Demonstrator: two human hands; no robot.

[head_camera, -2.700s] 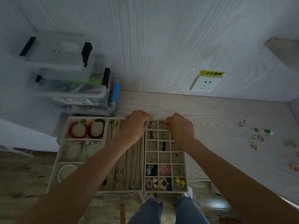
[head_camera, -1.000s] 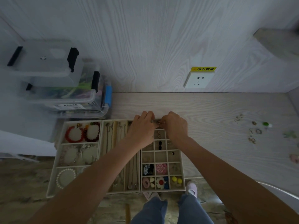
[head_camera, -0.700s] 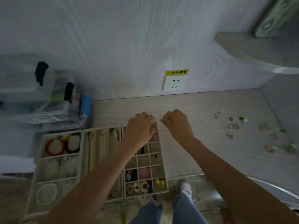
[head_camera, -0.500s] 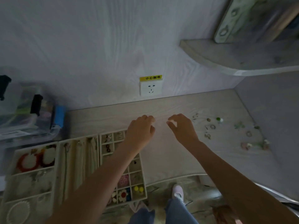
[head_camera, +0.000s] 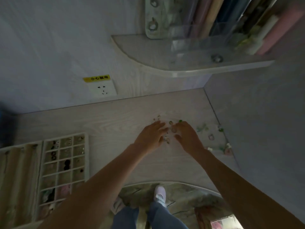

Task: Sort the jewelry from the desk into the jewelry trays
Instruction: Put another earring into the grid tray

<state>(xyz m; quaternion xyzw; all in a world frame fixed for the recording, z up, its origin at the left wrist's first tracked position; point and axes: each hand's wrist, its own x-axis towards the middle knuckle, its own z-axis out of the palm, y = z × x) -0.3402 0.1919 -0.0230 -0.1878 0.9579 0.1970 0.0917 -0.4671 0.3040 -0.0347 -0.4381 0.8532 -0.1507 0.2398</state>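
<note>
Small rings and earrings point(head_camera: 171, 128) lie scattered on the pale wooden desk point(head_camera: 115, 123), some with green stones. My left hand point(head_camera: 151, 137) and my right hand point(head_camera: 187, 138) rest palm down on either side of that cluster, fingers spread, fingertips at the pieces. I cannot see anything held in either hand. More pieces, a green flower one point(head_camera: 202, 128) and a pink one point(head_camera: 211, 137), lie further right. The gridded jewelry tray point(head_camera: 65, 164) with filled compartments sits at the left, beside a necklace tray point(head_camera: 18, 166).
A wall socket point(head_camera: 102, 89) with a yellow label sits behind the desk. A rounded shelf point(head_camera: 181, 63) with books hangs above the right corner. A side wall point(head_camera: 255, 129) closes the desk on the right. My legs and a white shoe point(head_camera: 159, 194) show below the desk edge.
Both hands left the gridded tray and moved right across the desk to the scattered jewelry. The view swung right, so the trays now sit at the left edge.
</note>
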